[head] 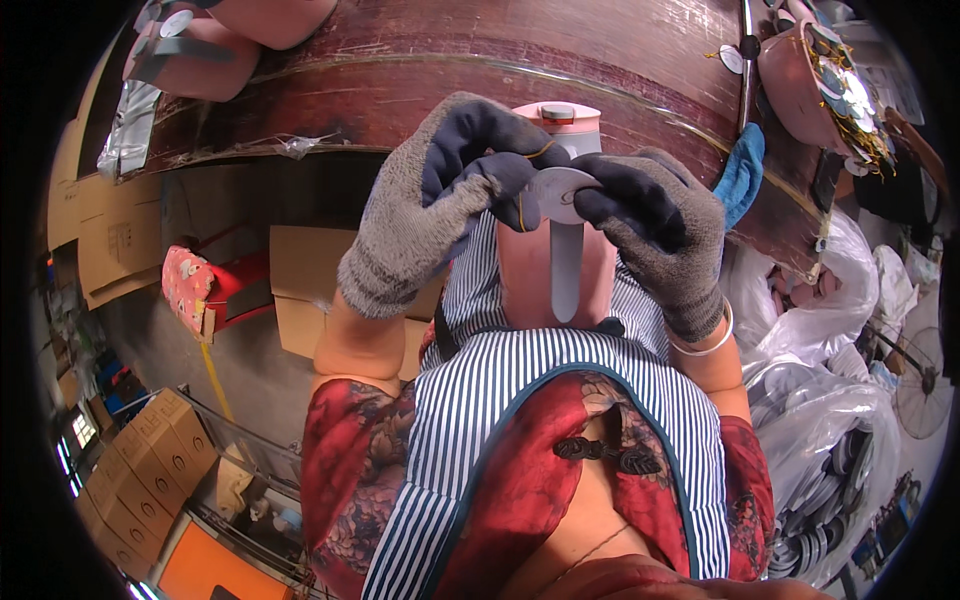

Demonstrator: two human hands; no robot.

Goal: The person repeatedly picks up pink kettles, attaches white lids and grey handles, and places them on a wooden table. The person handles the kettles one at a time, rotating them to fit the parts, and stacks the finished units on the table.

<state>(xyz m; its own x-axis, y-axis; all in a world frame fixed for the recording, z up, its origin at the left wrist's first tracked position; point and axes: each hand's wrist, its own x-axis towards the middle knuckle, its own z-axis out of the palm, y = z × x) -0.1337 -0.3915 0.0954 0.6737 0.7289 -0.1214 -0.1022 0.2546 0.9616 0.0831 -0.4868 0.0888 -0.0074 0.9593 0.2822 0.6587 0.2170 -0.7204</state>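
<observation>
Both hands wear grey knit gloves with dark palms and meet over a pink plastic jug [517, 277]. My left hand [439, 191] pinches a thin yellow cord [521, 214], which shows above and below its fingers. In my right hand [660, 217], thumb and fingers grip the edge of a round white tag [559, 193] bearing print. Whether the cord is joined to the tag is hidden by the fingers. The jug rests against the striped apron [487, 390], its grey handle [566, 274] facing me. Its pink lid [589, 120] has a grey and orange button [557, 114].
Ahead is a worn dark-red table [480, 75]. Pink jugs [210, 64] stand at its far left. A pink basin [795, 82] at right holds tags with yellow cords, near a blue cloth [742, 176]. Plastic bags of grey parts [825, 480] stand right; cartons [150, 480] stand left.
</observation>
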